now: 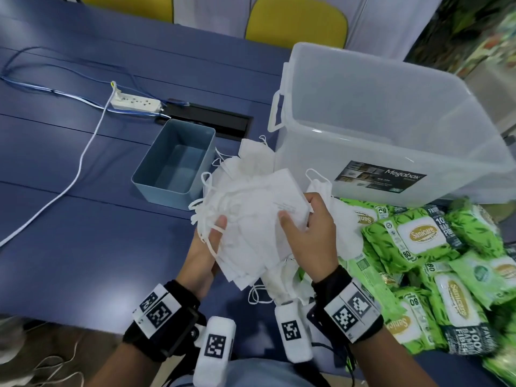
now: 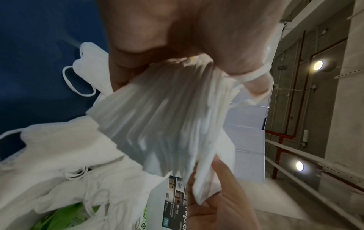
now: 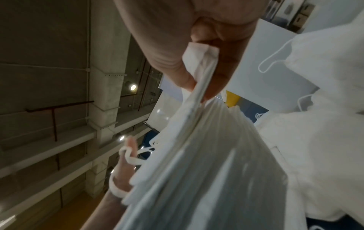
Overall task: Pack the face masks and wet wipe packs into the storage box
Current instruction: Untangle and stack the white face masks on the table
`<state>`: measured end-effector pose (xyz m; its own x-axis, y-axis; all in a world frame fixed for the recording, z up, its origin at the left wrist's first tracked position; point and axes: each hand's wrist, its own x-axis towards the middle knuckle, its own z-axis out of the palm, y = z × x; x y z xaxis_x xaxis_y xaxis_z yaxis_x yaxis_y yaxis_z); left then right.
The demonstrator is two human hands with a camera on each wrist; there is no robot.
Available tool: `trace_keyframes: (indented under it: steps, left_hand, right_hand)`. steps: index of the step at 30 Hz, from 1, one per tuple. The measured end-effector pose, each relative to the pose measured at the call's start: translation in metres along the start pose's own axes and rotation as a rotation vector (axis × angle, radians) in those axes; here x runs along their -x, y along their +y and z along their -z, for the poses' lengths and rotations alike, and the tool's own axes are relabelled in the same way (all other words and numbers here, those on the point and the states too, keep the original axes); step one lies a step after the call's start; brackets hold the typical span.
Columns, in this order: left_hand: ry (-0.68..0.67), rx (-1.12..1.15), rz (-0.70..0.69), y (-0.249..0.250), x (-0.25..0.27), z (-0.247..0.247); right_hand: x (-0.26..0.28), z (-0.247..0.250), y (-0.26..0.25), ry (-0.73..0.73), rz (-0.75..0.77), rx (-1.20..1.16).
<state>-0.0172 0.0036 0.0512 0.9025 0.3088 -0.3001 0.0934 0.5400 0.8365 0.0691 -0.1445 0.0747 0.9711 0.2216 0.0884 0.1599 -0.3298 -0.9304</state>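
A thick stack of white face masks [image 1: 252,219] is held above the blue table between both hands. My left hand [image 1: 208,241] grips its left side, thumb on top with an ear loop caught round it. My right hand [image 1: 310,224] pinches the stack's right edge [image 3: 199,87] between thumb and fingers. The stack's fanned edges [image 2: 157,118] fill the left wrist view. More loose masks [image 1: 251,160] lie on the table behind and below. The clear storage box [image 1: 391,113] stands open just beyond. Green wet wipe packs [image 1: 418,238] are piled at the right.
A small grey-blue tub [image 1: 174,160] sits open left of the masks. A white power strip [image 1: 136,104] with cables lies farther left, next to a black cable hatch [image 1: 206,118]. Yellow chairs [image 1: 296,20] stand behind the table.
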Motion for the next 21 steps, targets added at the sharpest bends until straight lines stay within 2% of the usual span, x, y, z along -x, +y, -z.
trace_keyframes:
  steps: [2, 4, 6, 8, 11, 14, 19, 21]
  left_hand:
    - [0.003, 0.014, -0.002, -0.004, -0.003, -0.003]
    - [0.01, 0.025, -0.007, -0.007, -0.005, -0.006]
    - [0.009, 0.032, -0.014, -0.008, -0.007, -0.009]
    - [0.012, 0.048, 0.0, -0.009, -0.01, -0.011]
    - [0.018, 0.052, 0.01, -0.012, -0.017, -0.013]
    - [0.021, 0.08, 0.036, -0.023, -0.026, -0.015]
    - [0.062, 0.09, 0.103, -0.034, -0.032, -0.018]
    - [0.038, 0.142, 0.099, -0.031, -0.029, -0.015]
  right_hand:
    - [-0.001, 0.004, -0.003, 0.009, 0.032, 0.011]
    - [-0.011, 0.016, -0.001, 0.143, 0.028, -0.034]
    - [-0.024, 0.036, 0.002, 0.312, -0.035, -0.176]
    - [-0.033, 0.058, 0.006, 0.388, -0.102, -0.34]
    - [-0.032, 0.07, 0.005, 0.319, -0.182, -0.52]
    - [-0.02, 0.055, 0.003, 0.187, -0.218, -0.56]
    - [-0.004, 0.016, 0.014, 0.044, -0.221, -0.246]
    - [-0.004, 0.012, 0.017, 0.019, -0.247, -0.211]
